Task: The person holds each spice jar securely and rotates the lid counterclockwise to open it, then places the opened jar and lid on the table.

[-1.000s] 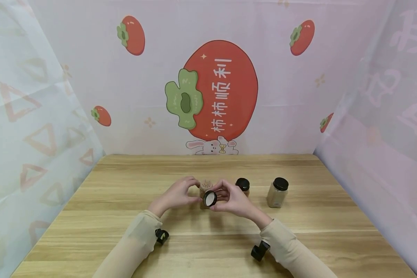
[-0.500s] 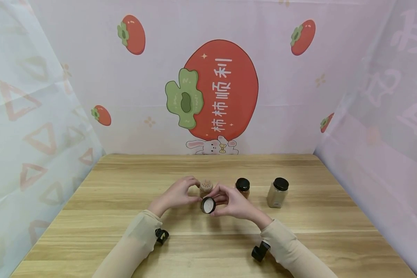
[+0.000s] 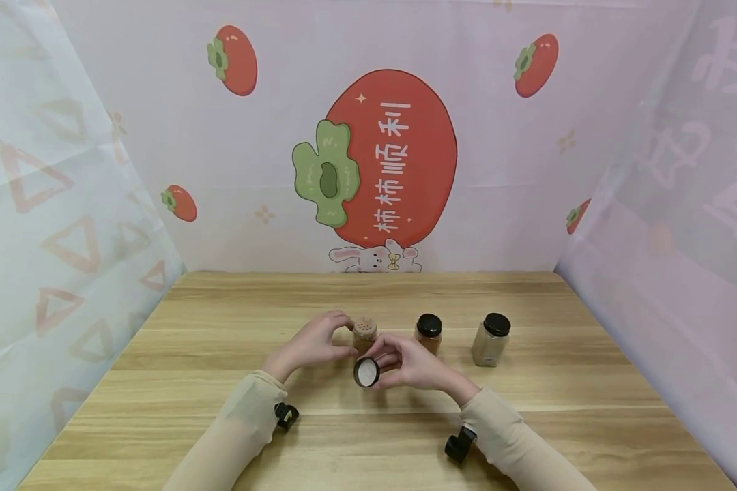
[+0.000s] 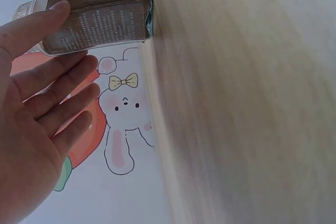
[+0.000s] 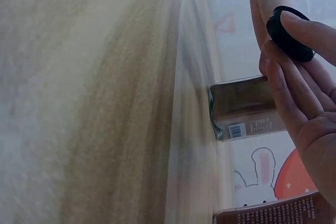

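Note:
In the head view, a glass spice jar (image 3: 365, 333) of brown powder stands upright on the table, its perforated shaker top uncovered. My left hand (image 3: 316, 339) holds it from the left; the thumb lies against the printed side of the jar (image 4: 100, 17) in the left wrist view, with the index finger partly hidden behind. In front of that jar, my right hand (image 3: 414, 365) pinches a black lid (image 3: 366, 372) between thumb and fingers, its pale inner side facing the head camera. The right wrist view shows the lid (image 5: 287, 34) on edge, apart from the jar (image 5: 244, 107).
Two more jars with black lids stand to the right: a reddish-brown one (image 3: 428, 333) close behind my right hand and a paler beige one (image 3: 491, 341) farther off. Printed cloth walls (image 3: 503, 170) enclose the back and sides of the wooden table (image 3: 252, 300).
My right hand has brought the black lid down and toward me, away from the jar's top, turning its inner side more to the head camera. The left hand stays on the jar.

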Available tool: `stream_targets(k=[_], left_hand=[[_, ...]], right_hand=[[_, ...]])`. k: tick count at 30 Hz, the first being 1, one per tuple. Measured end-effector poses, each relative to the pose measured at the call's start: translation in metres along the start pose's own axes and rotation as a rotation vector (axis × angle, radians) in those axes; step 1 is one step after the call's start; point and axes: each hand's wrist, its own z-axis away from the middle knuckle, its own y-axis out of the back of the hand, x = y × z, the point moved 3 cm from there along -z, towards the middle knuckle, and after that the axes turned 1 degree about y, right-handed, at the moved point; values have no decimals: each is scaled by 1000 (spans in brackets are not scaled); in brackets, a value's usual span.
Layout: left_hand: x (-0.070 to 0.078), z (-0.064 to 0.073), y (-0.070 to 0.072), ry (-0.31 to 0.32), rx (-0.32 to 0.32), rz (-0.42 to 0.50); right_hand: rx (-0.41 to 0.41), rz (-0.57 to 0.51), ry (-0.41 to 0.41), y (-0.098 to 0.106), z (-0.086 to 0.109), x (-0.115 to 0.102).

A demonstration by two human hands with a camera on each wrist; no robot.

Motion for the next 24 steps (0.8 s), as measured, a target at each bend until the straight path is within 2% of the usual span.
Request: stream_targets(k=[12,24], left_hand=[[1,0,0,1,-7,2],[2,-1,0,1,-3,-6]], right_hand=[[-49,7,-55,-3,-1,8],[-88,-25,-56,-5,-1,17]])
